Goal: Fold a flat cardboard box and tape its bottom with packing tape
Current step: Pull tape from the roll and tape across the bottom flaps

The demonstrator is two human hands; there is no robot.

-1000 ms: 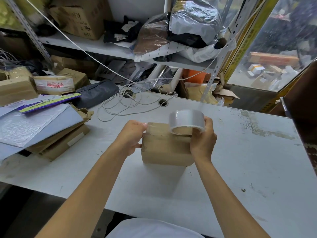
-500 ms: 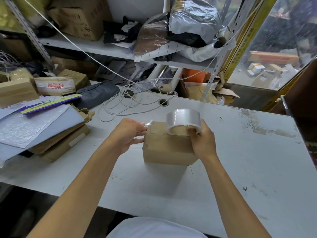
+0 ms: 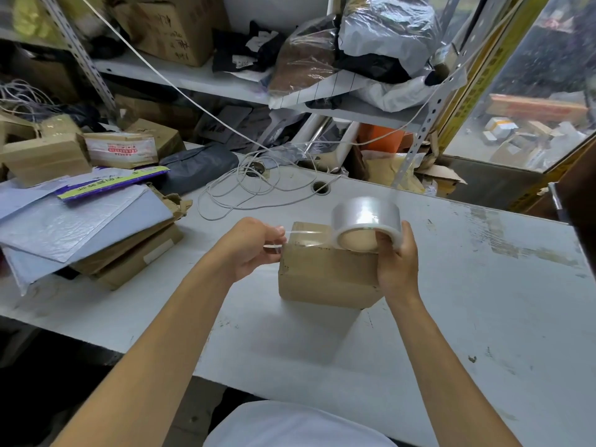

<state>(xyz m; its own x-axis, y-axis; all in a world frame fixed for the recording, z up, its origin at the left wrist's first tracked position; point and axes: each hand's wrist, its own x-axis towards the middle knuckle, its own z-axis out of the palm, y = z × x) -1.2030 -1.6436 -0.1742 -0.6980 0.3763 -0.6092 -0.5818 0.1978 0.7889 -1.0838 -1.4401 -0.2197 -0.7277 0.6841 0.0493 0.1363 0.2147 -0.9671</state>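
The cardboard box (image 3: pixel 325 269) sat mid-desk (image 3: pixel 483 317). The right hand (image 3: pixel 395 256), at its three o'clock, gripped the tape roll (image 3: pixel 366 221); the left hand (image 3: pixel 254 250), at nine, pinched the tape end (image 3: pixel 303 232). Slack could let the strip fold onto itself.

Bare table (image 3: pixel 467 317) right of the cardboard box (image 3: pixel 322 279) — mailer stack (image 3: pixel 84 227) and coiled cable (image 3: pixel 258 185) crowd the left, shelf clutter behind
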